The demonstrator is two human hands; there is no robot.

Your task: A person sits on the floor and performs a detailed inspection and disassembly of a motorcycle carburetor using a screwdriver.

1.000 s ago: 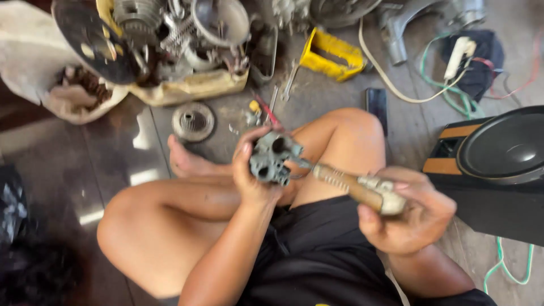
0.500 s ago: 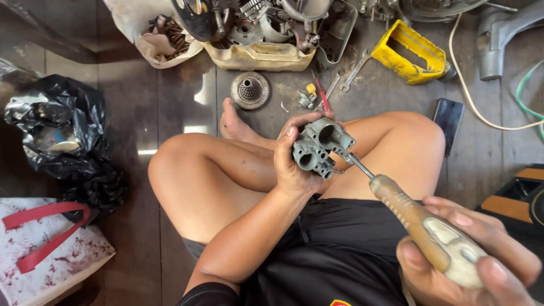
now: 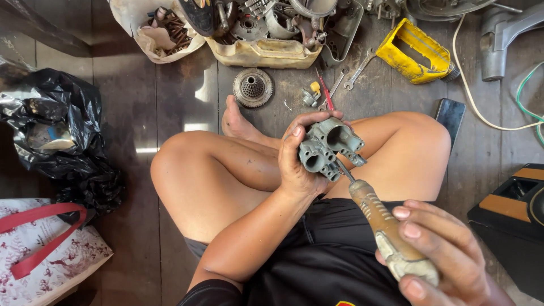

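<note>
floor (image 3: 170, 96): dark planks | on it: black bag (image 3: 56, 130), gear (image 3: 253, 87), yellow case (image 3: 413, 51)

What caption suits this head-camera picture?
Seated cross-legged, left hand holds a grey carburetor; right hand applies a screwdriver.

Two hands (image 3: 300, 164); one carburetor (image 3: 328, 147); one screwdriver (image 3: 379, 224); two bags (image 3: 56, 136); one gear (image 3: 253, 87).

The cast-metal carburettor body (image 3: 327, 148) is dull grey-green, and the wooden-handled screwdriver (image 3: 381, 226) is mottled tan with a pale worn butt. The crumpled plastic bag (image 3: 56, 136) is glossy black; the angular plastic casing (image 3: 412, 51) is bright yellow.
</note>
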